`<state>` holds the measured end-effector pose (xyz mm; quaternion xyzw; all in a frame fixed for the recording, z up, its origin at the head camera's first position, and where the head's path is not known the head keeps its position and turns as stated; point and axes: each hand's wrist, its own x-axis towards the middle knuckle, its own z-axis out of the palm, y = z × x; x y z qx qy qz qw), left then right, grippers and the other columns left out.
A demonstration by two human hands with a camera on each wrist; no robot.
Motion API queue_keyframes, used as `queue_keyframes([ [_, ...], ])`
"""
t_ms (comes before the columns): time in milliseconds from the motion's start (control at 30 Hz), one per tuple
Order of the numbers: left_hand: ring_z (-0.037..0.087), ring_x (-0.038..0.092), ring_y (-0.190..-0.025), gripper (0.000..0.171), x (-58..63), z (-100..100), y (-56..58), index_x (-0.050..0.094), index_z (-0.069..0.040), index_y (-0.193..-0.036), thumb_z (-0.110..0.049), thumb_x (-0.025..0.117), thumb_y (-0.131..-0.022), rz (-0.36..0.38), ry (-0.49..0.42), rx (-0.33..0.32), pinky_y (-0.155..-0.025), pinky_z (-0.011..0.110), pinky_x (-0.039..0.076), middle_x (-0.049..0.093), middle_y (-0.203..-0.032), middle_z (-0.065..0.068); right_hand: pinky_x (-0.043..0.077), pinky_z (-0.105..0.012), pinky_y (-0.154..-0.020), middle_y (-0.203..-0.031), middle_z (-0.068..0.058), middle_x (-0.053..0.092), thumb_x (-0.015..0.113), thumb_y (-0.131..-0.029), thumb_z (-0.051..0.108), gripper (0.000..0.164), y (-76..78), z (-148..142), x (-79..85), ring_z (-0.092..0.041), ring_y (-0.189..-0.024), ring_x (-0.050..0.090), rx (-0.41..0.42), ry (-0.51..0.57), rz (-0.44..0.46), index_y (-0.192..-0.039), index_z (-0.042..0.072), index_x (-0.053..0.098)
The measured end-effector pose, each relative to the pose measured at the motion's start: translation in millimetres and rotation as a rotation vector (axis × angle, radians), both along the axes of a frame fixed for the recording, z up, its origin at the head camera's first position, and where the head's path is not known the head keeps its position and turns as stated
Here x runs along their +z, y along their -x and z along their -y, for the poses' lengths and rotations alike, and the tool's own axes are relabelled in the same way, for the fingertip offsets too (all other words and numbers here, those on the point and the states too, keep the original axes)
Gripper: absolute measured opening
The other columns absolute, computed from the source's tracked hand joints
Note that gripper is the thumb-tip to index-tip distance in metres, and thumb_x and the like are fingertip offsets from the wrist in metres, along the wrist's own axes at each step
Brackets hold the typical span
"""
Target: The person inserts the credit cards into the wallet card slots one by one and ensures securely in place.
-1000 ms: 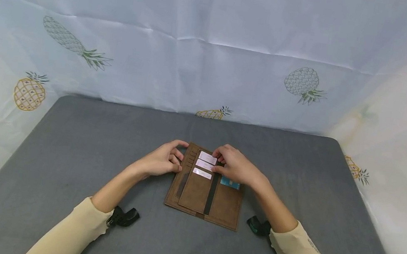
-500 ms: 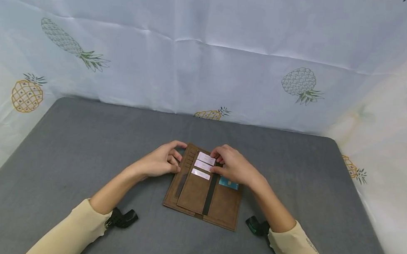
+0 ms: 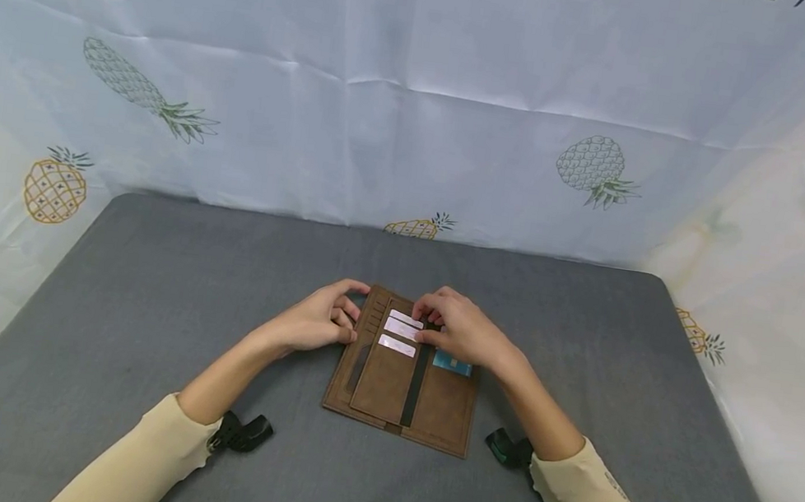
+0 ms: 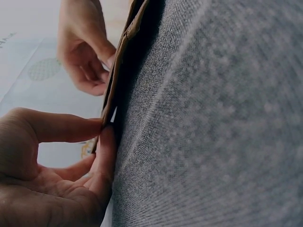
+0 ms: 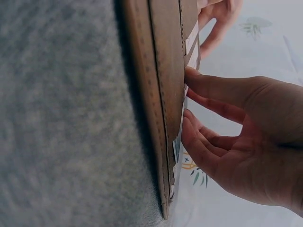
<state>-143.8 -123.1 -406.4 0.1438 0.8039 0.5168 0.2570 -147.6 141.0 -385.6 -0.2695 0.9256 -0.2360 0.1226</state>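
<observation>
- Brown leather, opened flat: the wallet [image 3: 403, 375] lies near the middle of the grey table [image 3: 144, 296], its card slots facing up at you.
- Your left hand [image 3: 320, 320] sits at the wallet's left edge, toward the far corner. In the left wrist view, thumb and forefinger [image 4: 66, 127] meet at that edge, so the hand is pinching the leather there, probably to keep the wallet from sliding.
- Your right hand [image 3: 463, 332] rests over the upper right of the wallet, fingers curled, with the fingertips [image 5: 194, 75] on the white cards [image 3: 403, 327] in the centre slots. From the right wrist view the fingers press against a card's edge; whether they actually grip it or only push on it, you cannot tell for sure, though it looks like a light pinch.
- Three white cards are tucked one below the other in the middle panel, each showing only its top strip, which is how the stepped slots hold them.
- A blue card [image 3: 452, 364] peeks out of the right-hand panel, just beside your right wrist and partly hidden by it.
- A pale cloth printed with pineapples [image 3: 598, 170] hangs behind and beside the table.
- Black wrist straps [image 3: 243, 432] show at the cuffs of your cream sleeves [image 3: 141, 453].
</observation>
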Motion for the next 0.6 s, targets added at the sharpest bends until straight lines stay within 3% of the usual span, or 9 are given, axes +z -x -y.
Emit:
queue_keyframes([
  [133,0.018,0.063,-0.085,0.066,-1.2,0.3,0.0,0.036,-0.016,-0.145,-0.004,0.064,-0.087,-0.006,0.004,0.013,-0.073,0.03,0.05,0.058,-0.11,0.015,0.052,-0.035,-0.086,-0.111,-0.006,0.059,0.072,-0.087,0.024,0.025,1.3,-0.8,-0.6,-0.02,-0.098,0.06,0.006,0.014,0.02,-0.108,0.014,0.065],
  [267,0.018,0.063,-0.079,0.061,-1.9,1.4,0.3,0.04,-0.014,-0.142,-0.005,0.065,-0.087,0.001,-0.031,0.043,-0.07,0.032,0.055,0.059,-0.102,0.013,0.054,-0.033,-0.089,-0.113,-0.006,0.063,0.07,-0.089,0.026,0.033,8.0,-11.6,3.3,-0.018,-0.101,0.063,0.029,0.107,0.133,-0.117,0.01,0.063],
  [433,0.02,0.063,-0.074,0.059,-2.1,12.3,4.4,0.043,-0.016,-0.14,-0.002,0.066,-0.087,0.026,-0.09,0.125,-0.068,0.037,0.059,0.059,-0.099,0.013,0.055,-0.035,-0.09,-0.115,-0.009,0.067,0.066,-0.092,0.025,0.039,18.4,-38.5,18.1,-0.021,-0.103,0.065,0.012,0.267,0.263,-0.124,0.005,0.059],
  [600,0.02,0.065,-0.076,0.058,0.3,25.4,10.1,0.043,-0.017,-0.14,-0.002,0.065,-0.088,0.019,-0.108,0.218,-0.068,0.036,0.06,0.059,-0.104,0.015,0.055,-0.028,-0.084,-0.111,-0.009,0.067,0.064,-0.094,0.023,0.036,23.2,-51.1,28.0,-0.03,-0.103,0.065,-0.01,0.328,0.293,-0.123,0.003,0.059],
])
